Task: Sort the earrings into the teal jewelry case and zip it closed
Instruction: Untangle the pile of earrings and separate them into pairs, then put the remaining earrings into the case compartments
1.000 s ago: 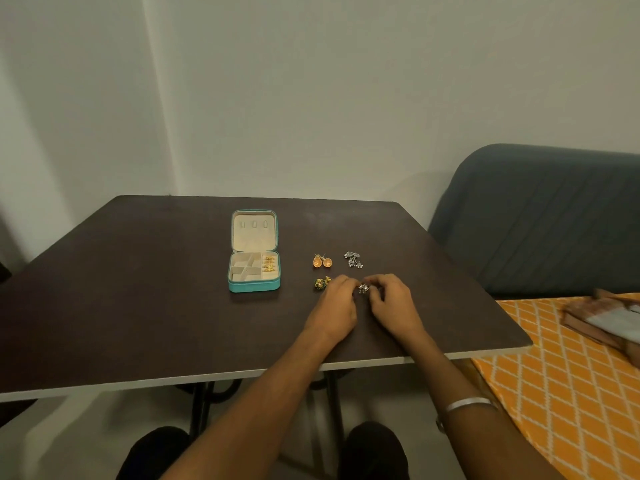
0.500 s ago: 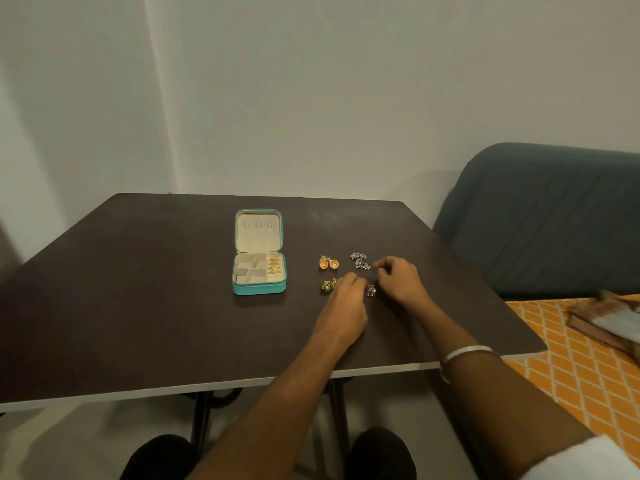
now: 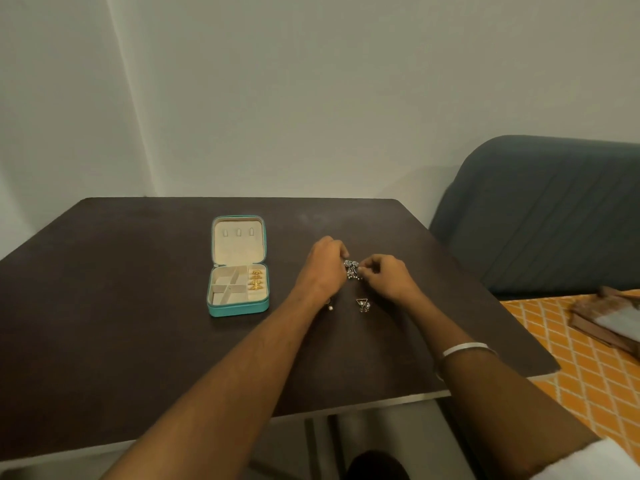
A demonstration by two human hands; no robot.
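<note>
Fingers [image 3: 364, 269] of both hands are curling in on the silver cluster earrings [image 3: 352, 270] mid-worktop: right hand [image 3: 386, 276] is pinching them w/ thumb & forefinger, left hand [image 3: 323, 263] is touching them from the other side, grip hidden, can't tell. Teal jewelry case [image 3: 237, 308] is lying open just left of the hands, gold earrings [image 3: 256, 279] sitting in its right compartment. Triangle earrings [image 3: 362, 303] are lying on the dark worktop [image 3: 121, 306] nearer me, apart from the hands. Silver bangle [image 3: 464, 348] is showing on the right forearm.
</note>
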